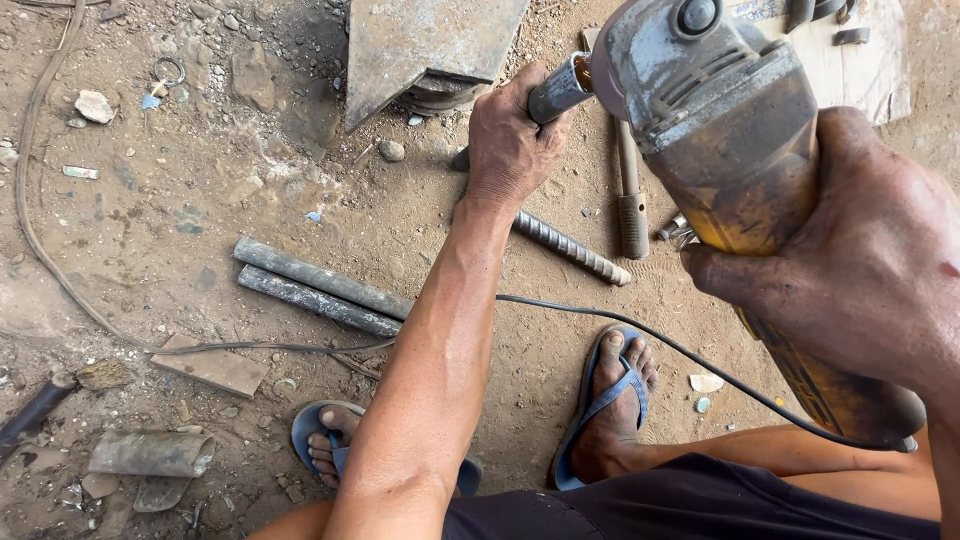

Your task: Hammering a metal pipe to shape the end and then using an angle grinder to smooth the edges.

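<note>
Yellow plastic caked in grime is what your right hand [880, 270] is wrapped around; that's the body of the angle grinder [740, 160], fingers curled shut across its top and thumb side, palm toward the tail end where the black power cord [700, 362] comes out; so that hand has it fully clamped, no gap showing. Your left hand [510, 135] is closed tight too, fisted round the grey side handle [560, 92] that sticks out from the grinder's head; the handle runs roughly crosswise to the body, pointing left and a bit down in the head view. Worth noting for you: the grinder's long axis runs from your right hand near your lap up and away toward the metal gear head [690, 40], so the working end sits beyond both hands, and your left hand is the nearer one to it; the disc itself I can't make out. Further out on the dirt: a ribbed steel bar [572, 248] lies just under your left wrist, a rusty hammer-like tool [630, 200] sits right of it, two grey pipes [320, 287] lie side by side well left, and a steel plate [420, 45] is up top; your feet in blue flip-flops [610, 400] are planted either side of the cord.
</note>
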